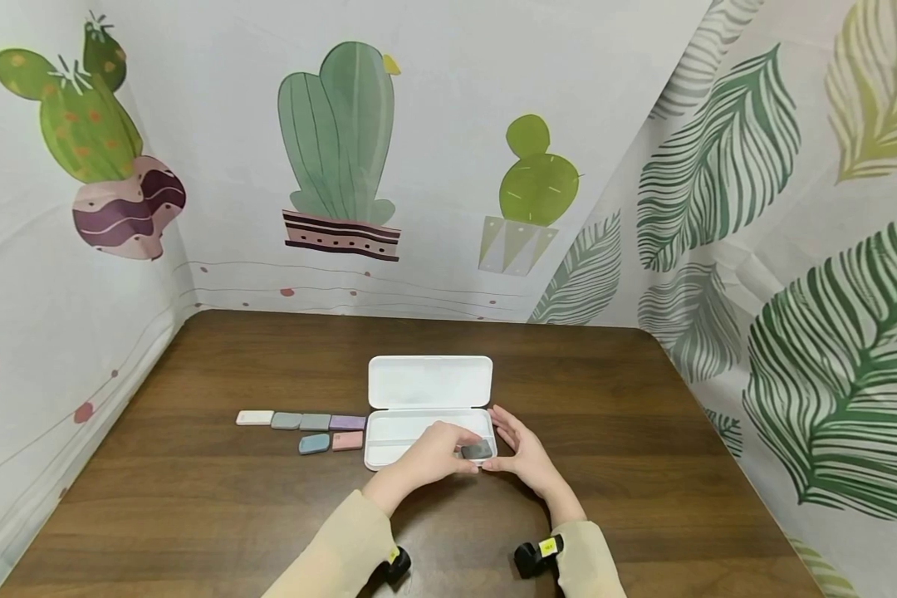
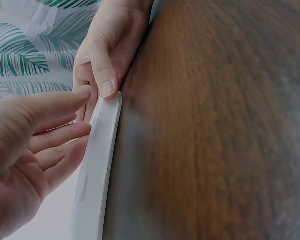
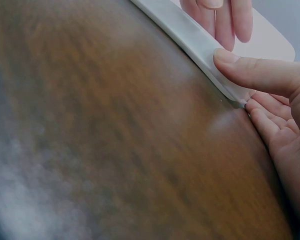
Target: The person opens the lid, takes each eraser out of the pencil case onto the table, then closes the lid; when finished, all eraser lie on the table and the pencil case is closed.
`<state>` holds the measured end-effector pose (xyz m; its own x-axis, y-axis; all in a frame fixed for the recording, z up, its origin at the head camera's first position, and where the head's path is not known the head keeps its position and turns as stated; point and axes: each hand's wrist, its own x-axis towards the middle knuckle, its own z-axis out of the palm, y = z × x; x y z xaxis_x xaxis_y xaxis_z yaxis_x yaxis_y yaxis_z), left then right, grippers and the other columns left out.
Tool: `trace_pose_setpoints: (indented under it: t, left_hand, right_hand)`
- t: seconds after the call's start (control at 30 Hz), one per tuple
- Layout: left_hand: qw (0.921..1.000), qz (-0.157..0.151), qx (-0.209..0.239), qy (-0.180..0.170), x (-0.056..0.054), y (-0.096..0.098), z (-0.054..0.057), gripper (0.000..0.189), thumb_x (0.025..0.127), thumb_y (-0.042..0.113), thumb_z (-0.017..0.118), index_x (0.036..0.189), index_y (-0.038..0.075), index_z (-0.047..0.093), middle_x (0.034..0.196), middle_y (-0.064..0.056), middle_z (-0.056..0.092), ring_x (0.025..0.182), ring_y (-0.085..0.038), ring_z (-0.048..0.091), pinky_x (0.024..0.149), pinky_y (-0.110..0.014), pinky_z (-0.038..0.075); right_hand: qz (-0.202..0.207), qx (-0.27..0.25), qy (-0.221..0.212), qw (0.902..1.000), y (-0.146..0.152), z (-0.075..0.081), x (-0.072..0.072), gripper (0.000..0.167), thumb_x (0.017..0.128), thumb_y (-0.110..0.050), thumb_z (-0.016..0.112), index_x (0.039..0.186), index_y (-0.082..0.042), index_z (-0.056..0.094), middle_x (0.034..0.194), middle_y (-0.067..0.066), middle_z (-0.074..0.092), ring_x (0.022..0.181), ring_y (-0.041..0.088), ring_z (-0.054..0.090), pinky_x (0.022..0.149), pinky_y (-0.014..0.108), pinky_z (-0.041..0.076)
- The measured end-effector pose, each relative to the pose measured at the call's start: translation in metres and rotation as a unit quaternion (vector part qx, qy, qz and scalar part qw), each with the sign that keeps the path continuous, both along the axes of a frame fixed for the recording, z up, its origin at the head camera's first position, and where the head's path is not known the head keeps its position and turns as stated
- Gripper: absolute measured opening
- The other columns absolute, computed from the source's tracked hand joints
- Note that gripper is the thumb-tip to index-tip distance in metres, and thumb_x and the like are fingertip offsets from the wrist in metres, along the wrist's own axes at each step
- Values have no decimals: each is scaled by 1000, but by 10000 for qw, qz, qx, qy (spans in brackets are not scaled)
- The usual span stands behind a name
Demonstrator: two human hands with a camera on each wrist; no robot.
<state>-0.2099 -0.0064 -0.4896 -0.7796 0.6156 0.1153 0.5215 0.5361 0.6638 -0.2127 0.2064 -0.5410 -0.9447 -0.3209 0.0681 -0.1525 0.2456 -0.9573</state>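
Observation:
A white hinged plastic case [image 1: 429, 382] lies on the table with its lid up. My left hand [image 1: 439, 453] reaches over the tray's right part, fingers bent down around a small dark grey block [image 1: 477, 449] at its right end. In the left wrist view, the left hand [image 2: 35, 145] has its fingertips at the case's front wall [image 2: 97, 165], and the block is hidden there. My right hand [image 1: 525, 457] grips the tray's right end, thumb [image 3: 235, 65] on the front wall and the other fingers around the end.
Left of the case, a white block [image 1: 255, 418], two grey blocks [image 1: 315, 422] and a purple block [image 1: 347, 423] form a row. A blue block [image 1: 314, 443] and a pink block [image 1: 347, 441] lie in front of it. Patterned cloth [image 1: 433, 166] hangs behind the brown wooden table [image 1: 217, 515].

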Motion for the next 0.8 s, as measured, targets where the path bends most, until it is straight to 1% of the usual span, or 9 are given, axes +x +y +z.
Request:
trace_pose_setpoints:
  t: [0.13,0.2,0.27,0.4,0.47,0.57,0.6,0.7,0.8]
  left_hand:
    - [10000,39,-70,19,-1,1,-2,36,79,15,81,111,-1,72,109,-11,74,104,-22,69,89,-33,55]
    - [9999,49,-89,29,-1,1,-2,36,79,14,81,110,-1,72,109,-11,74,104,-21,69,89,-33,55]
    - [9999,56,-106,58,-1,2,-1,36,79,14,81,110,-1,72,108,-11,74,104,-21,69,89,-32,55]
    - [9998,94,-107,105,-1,2,-1,35,78,14,81,109,0,73,107,-10,74,102,-20,70,87,-31,55]
    - [9999,136,-57,90,-1,3,-1,33,79,13,80,108,0,73,106,-10,75,100,-20,70,86,-31,56]
    - [9997,247,43,12,-1,3,-3,31,79,11,80,108,0,74,105,-9,75,97,-20,71,82,-29,56]
    - [9996,277,96,-24,-2,4,-4,31,79,10,79,108,1,74,105,-8,75,95,-20,71,81,-28,56]
    - [9992,340,213,-85,-3,4,-6,30,78,8,79,107,2,75,104,-8,75,89,-18,70,75,-24,55]
    - [9992,325,210,-18,-3,5,-8,31,76,7,80,106,2,75,103,-7,75,88,-15,68,75,-23,53]
  right_hand:
    - [96,-31,98,9999,1,-1,0,92,75,0,81,149,9,27,152,27,36,141,43,33,115,38,30]
    - [112,-32,132,9998,1,-1,0,91,75,0,81,148,10,27,152,28,35,140,43,33,115,39,30]
    - [89,2,149,9999,1,-1,0,91,75,0,81,148,10,27,152,28,36,140,44,34,114,34,33]
    - [7,34,63,10000,1,-1,0,93,74,0,82,149,8,27,152,26,36,140,42,34,111,18,34]
    - [-1,19,35,10000,0,0,0,93,74,0,82,149,8,27,152,26,36,141,41,34,110,16,34]
    - [43,-17,-5,10000,1,0,1,93,74,1,81,149,8,26,153,26,35,142,42,32,114,28,33]
    - [47,-30,-36,10000,1,0,1,94,75,1,81,150,8,26,153,26,35,142,41,32,114,27,32]
    - [67,-76,-110,9999,0,1,1,94,75,1,81,150,7,25,154,25,34,143,40,31,116,36,29]
    - [82,-69,-97,9999,0,1,0,93,75,1,81,150,7,25,154,26,34,143,41,31,116,37,29]
